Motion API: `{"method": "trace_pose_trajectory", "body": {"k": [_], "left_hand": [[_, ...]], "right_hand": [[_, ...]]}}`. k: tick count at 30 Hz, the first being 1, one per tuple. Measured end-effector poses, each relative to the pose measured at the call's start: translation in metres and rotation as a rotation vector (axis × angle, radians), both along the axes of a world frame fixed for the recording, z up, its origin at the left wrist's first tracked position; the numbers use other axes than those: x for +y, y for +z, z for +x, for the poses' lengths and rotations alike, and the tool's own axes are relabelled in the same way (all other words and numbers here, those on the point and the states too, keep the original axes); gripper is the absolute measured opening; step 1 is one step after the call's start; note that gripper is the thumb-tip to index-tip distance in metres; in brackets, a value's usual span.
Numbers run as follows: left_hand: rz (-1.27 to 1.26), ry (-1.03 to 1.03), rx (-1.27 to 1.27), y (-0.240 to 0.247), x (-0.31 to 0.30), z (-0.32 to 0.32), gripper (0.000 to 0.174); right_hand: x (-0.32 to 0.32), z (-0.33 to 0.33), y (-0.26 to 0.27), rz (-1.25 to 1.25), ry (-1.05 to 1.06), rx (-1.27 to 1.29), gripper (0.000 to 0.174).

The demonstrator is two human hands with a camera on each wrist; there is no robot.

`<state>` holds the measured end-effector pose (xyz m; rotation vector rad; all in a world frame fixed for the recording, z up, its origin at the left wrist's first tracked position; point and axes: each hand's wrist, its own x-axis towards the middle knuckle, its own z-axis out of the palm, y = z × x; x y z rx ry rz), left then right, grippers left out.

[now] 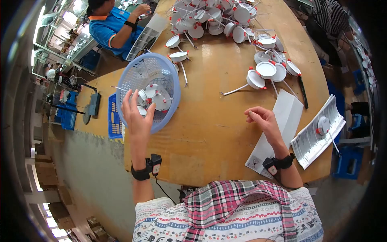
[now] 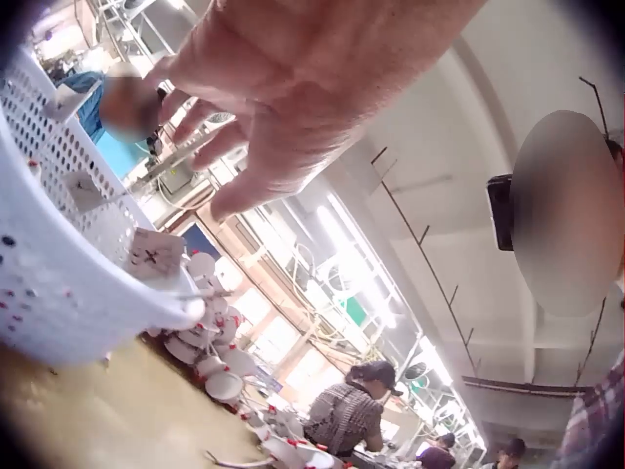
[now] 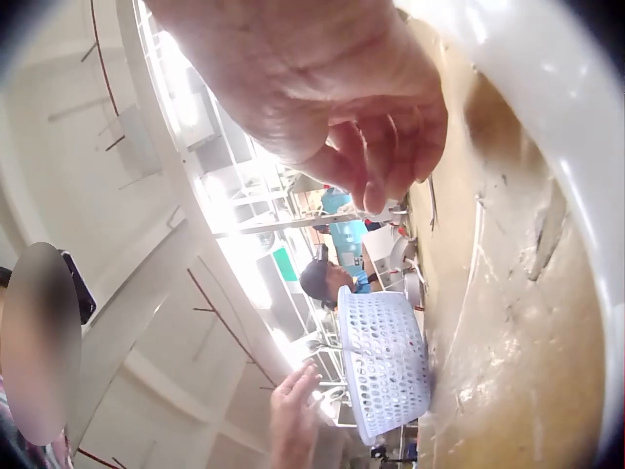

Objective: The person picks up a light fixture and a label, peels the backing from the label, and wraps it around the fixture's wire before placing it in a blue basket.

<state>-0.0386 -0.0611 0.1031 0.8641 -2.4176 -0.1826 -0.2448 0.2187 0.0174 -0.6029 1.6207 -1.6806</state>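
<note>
My left hand (image 1: 137, 115) is over the near left side of a light blue perforated basket (image 1: 175, 101), fingers apart and thumb spread. Inside the basket lie several white round downlights (image 1: 162, 101) with red clips, and one white cable pokes up by my fingertips. The left wrist view shows the palm (image 2: 293, 98) beside the basket's rim, with nothing gripped. My right hand (image 1: 264, 121) hovers over the wooden table, its fingers loosely bent and holding nothing. Closest to it is a white folded card sheet (image 1: 282, 121), partly under the wrist.
A big heap of downlights (image 1: 215, 18) covers the far table, with a smaller cluster (image 1: 266, 69) at right. A black pen (image 1: 302, 92) lies beside it. One downlight (image 1: 323, 125) rests on a stack of sheets (image 1: 306, 149). A blue crate (image 1: 114, 117) stands left; a person in blue (image 1: 115, 30) works opposite.
</note>
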Motion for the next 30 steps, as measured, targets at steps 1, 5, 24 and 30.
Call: {"method": "trace_pose_trajectory", "body": {"k": [1, 5, 24, 30], "left_hand": [[0.032, -0.059, 0.062, 0.008, 0.011, -0.002, 0.045], [0.177, -0.362, 0.183, 0.024, 0.066, -0.018, 0.023], [0.808, -0.516, 0.13, -0.124, 0.046, -0.154, 0.043], [1.867, -0.302, 0.837, -0.134, 0.016, -0.173, 0.031]], "right_hand": [[0.0, 0.0, 0.0, 0.003, 0.003, -0.001, 0.02], [-0.001, 0.0, -0.005, -0.001, 0.028, -0.023, 0.02], [-0.002, 0.005, -0.006, -0.035, 0.079, -0.014, 0.021], [-0.004, 0.009, -0.006, -0.06, 0.121, -0.015, 0.021]]}}
